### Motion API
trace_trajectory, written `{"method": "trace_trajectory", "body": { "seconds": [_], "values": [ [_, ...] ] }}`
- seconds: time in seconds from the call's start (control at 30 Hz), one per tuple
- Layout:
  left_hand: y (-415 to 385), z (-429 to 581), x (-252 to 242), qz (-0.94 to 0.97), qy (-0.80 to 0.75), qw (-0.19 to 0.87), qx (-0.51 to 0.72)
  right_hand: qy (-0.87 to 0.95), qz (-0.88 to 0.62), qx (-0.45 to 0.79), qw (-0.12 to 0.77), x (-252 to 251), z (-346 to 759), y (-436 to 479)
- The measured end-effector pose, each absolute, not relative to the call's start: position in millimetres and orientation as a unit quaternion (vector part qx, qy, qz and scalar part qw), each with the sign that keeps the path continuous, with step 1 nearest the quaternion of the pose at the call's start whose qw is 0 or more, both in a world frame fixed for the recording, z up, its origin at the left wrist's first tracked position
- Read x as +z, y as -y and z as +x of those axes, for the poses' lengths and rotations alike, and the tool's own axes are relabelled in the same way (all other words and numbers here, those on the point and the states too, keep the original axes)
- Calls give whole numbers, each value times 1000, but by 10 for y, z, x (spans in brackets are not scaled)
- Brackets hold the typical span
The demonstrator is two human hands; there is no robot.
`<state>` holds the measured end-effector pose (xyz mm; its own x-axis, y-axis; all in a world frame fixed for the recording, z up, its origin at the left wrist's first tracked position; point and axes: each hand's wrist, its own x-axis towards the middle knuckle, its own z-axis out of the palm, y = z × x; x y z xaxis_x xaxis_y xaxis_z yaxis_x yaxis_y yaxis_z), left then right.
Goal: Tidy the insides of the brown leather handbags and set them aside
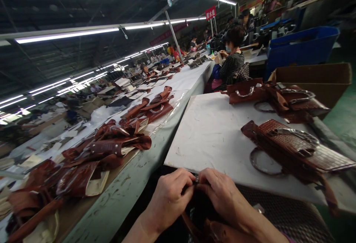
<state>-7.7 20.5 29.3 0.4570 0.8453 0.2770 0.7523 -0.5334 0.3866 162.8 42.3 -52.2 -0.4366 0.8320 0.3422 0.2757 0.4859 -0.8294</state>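
Observation:
My left hand (169,198) and my right hand (222,195) meet at the near edge of a white board (211,135). Both hands are closed, fingertips pinched together on a small metal part (197,178) of a dark bag piece (200,217) that lies in my lap. Most of that piece is hidden under my hands. Brown leather straps show below my right wrist.
Brown crocodile-pattern bags with metal ring handles (294,146) lie on the board's right side, more behind them (278,96). Piles of brown leather pieces (91,161) cover the long table at left. A seated person in a striped top (232,63) works ahead. Blue bin (303,46), cardboard box (319,78).

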Motion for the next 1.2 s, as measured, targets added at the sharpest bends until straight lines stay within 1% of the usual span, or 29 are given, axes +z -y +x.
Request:
{"method": "trace_trajectory", "body": {
  "seconds": [0.23,0.5,0.83,0.97,1.2],
  "values": [
    [-149,-99,345,852,-466,133,198,774,-352,335,407,-532,1630,-404],
    [-183,-157,287,880,-433,77,178,785,-356,321,393,-528,1607,-387],
    [-187,-146,230,865,-452,11,218,792,-350,314,391,-510,1604,-434],
    [-212,-147,197,855,-458,35,241,784,-342,336,394,-505,1608,-436],
    [-280,-138,234,836,-460,133,269,760,-322,380,417,-458,1631,-439]
  ]
}}
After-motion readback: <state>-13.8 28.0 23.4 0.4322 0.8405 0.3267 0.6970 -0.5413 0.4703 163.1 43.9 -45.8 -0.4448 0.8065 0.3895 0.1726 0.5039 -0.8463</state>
